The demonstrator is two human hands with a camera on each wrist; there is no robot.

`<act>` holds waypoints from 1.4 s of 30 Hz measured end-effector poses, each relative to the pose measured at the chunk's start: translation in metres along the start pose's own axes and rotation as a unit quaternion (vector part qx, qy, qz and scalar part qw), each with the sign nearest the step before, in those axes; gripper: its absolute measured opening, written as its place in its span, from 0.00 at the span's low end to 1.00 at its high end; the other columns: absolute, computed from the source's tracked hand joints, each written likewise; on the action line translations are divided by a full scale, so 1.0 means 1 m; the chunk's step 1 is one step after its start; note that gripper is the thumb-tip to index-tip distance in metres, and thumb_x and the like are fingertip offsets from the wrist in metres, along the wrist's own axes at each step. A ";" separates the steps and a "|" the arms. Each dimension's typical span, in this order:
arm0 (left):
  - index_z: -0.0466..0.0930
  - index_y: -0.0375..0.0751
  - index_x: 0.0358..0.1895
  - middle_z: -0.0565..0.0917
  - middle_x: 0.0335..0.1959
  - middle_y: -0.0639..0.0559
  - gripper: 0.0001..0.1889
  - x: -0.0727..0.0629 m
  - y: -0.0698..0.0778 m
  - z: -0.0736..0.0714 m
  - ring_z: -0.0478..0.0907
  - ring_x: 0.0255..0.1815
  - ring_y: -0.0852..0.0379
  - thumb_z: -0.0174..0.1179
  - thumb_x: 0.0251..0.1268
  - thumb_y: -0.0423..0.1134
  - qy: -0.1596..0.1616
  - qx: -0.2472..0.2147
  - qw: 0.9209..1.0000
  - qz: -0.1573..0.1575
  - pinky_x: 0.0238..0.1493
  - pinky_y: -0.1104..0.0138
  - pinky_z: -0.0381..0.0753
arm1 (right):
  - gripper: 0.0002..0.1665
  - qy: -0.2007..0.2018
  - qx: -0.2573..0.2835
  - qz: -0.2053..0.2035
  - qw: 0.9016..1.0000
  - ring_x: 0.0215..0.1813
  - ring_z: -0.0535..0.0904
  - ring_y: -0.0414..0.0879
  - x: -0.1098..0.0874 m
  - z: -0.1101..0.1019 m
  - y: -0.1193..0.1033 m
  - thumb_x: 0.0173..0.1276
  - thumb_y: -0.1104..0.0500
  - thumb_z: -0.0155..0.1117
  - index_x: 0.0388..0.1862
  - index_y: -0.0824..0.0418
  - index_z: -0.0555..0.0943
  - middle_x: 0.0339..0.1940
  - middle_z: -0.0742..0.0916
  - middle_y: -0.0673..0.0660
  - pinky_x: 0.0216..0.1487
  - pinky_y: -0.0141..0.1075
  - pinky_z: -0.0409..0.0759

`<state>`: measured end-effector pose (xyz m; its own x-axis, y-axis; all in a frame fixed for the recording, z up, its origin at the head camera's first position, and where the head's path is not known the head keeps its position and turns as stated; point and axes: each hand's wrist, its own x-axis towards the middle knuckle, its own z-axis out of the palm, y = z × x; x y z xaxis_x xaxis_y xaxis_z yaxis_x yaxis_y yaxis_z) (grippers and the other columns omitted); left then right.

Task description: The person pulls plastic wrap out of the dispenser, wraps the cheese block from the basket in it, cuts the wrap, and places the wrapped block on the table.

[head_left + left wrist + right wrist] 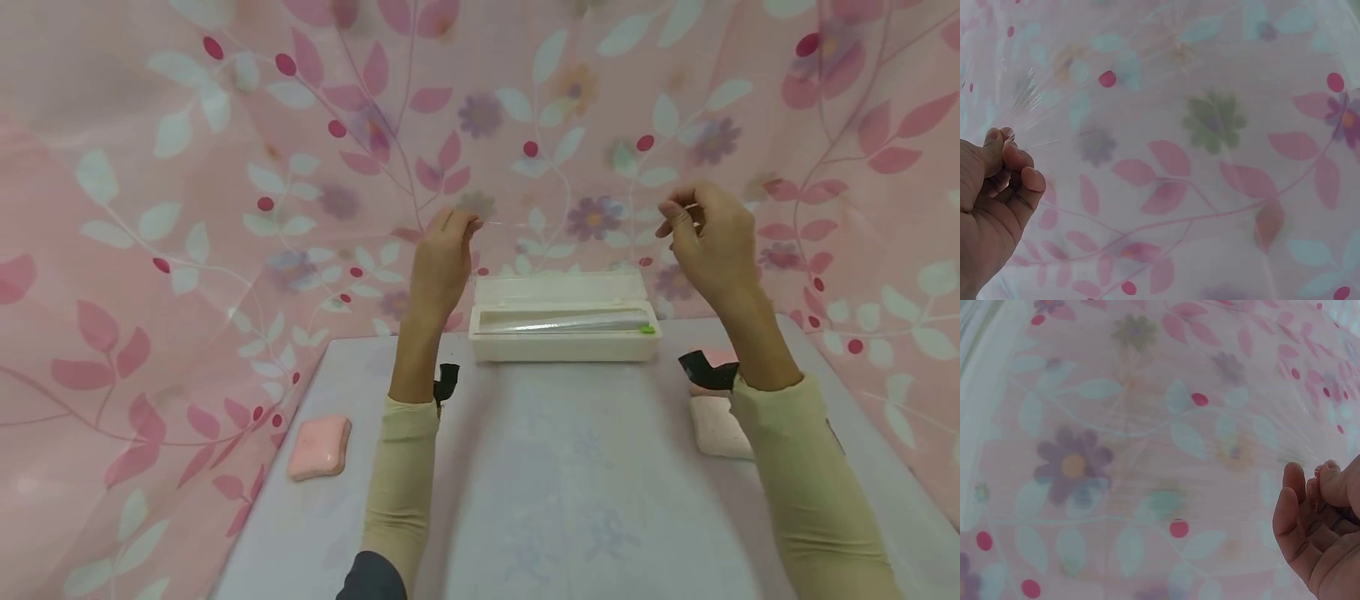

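A clear sheet of cling film point(1027, 100) stretches between both hands, raised above the far end of the table. My left hand point(442, 262) pinches one corner between thumb and forefinger, and creases fan out from that grip. Opposite it, my right hand point(712, 242) pinches another corner, its thumb pressed on the forefinger, with wrinkles in the film point(1297, 440) running to the fingertips. Below and between the hands stands a white cling film box point(562, 348), its lid point(561, 288) raised. A shiny pale roll point(562, 323) lies inside, near a green piece point(647, 330) at the right end.
On the white table point(562, 467), a pink soap-like block point(319, 447) lies left of my left forearm. A whitish block point(718, 427) and a pink one point(701, 387) sit partly behind my right forearm. A flowered pink curtain point(225, 167) surrounds the table.
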<state>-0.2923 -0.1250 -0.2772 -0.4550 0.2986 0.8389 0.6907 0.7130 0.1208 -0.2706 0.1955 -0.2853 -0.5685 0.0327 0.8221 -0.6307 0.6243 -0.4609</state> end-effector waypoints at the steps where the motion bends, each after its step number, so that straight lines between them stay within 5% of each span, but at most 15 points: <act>1: 0.77 0.26 0.41 0.79 0.35 0.38 0.12 0.003 0.002 -0.003 0.80 0.35 0.46 0.49 0.76 0.34 0.004 0.000 1.000 0.003 0.42 0.64 0.82 | 0.13 0.003 0.000 -0.004 1.000 0.27 0.73 0.20 0.003 -0.002 -0.003 0.73 0.60 0.61 0.41 0.72 0.80 0.33 0.84 0.60 0.30 0.17 0.70; 12: 0.78 0.23 0.42 0.79 0.37 0.36 0.15 0.036 0.011 -0.031 0.82 0.40 0.44 0.48 0.77 0.35 0.040 0.004 0.998 0.045 0.49 0.68 0.79 | 0.13 0.037 0.003 0.012 0.999 0.26 0.75 0.24 0.030 -0.019 -0.035 0.71 0.60 0.62 0.41 0.72 0.81 0.33 0.78 0.41 0.29 0.20 0.71; 18: 0.77 0.24 0.41 0.76 0.34 0.36 0.17 0.051 0.016 -0.041 0.76 0.34 0.47 0.46 0.78 0.37 0.047 0.012 0.997 0.054 0.44 0.66 0.81 | 0.14 0.061 0.001 0.008 0.998 0.27 0.76 0.26 0.041 -0.023 -0.055 0.71 0.61 0.63 0.41 0.75 0.81 0.33 0.82 0.51 0.30 0.17 0.71; 21: 0.77 0.24 0.42 0.76 0.35 0.36 0.18 0.054 0.018 -0.045 0.75 0.35 0.46 0.45 0.78 0.39 0.040 0.019 0.998 0.048 0.45 0.67 0.80 | 0.15 0.057 0.001 0.001 0.998 0.27 0.77 0.28 0.044 -0.024 -0.059 0.71 0.59 0.63 0.41 0.75 0.81 0.35 0.83 0.54 0.30 0.18 0.72; 29: 0.77 0.25 0.41 0.79 0.37 0.37 0.19 0.056 0.027 -0.065 0.79 0.39 0.46 0.46 0.77 0.42 0.067 0.013 0.996 0.057 0.51 0.70 0.78 | 0.16 0.085 0.009 -0.054 0.995 0.25 0.77 0.28 0.047 -0.039 -0.061 0.70 0.55 0.63 0.39 0.70 0.82 0.32 0.80 0.38 0.27 0.18 0.72; 36: 0.79 0.26 0.41 0.80 0.35 0.39 0.12 0.034 0.033 -0.076 0.77 0.37 0.47 0.53 0.74 0.35 0.023 -0.022 0.997 0.066 0.45 0.64 0.78 | 0.11 0.022 -0.022 -0.087 0.996 0.26 0.75 0.23 0.033 -0.054 -0.058 0.67 0.62 0.67 0.36 0.72 0.83 0.30 0.82 0.42 0.29 0.17 0.71; 42: 0.81 0.30 0.38 0.79 0.30 0.45 0.04 -0.001 0.040 -0.092 0.73 0.32 0.54 0.60 0.68 0.29 -0.064 -0.100 0.990 0.077 0.37 0.67 0.73 | 0.05 -0.078 -0.039 -0.085 0.993 0.26 0.74 0.26 -0.002 -0.075 -0.058 0.58 0.70 0.74 0.33 0.66 0.87 0.27 0.85 0.51 0.32 0.17 0.71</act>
<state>-0.2127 -0.1553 -0.2240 -0.3940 0.4805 0.7836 0.8492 0.5165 0.1102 -0.1940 0.2177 -0.2353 -0.5362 -0.1966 0.8209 -0.6852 0.6692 -0.2873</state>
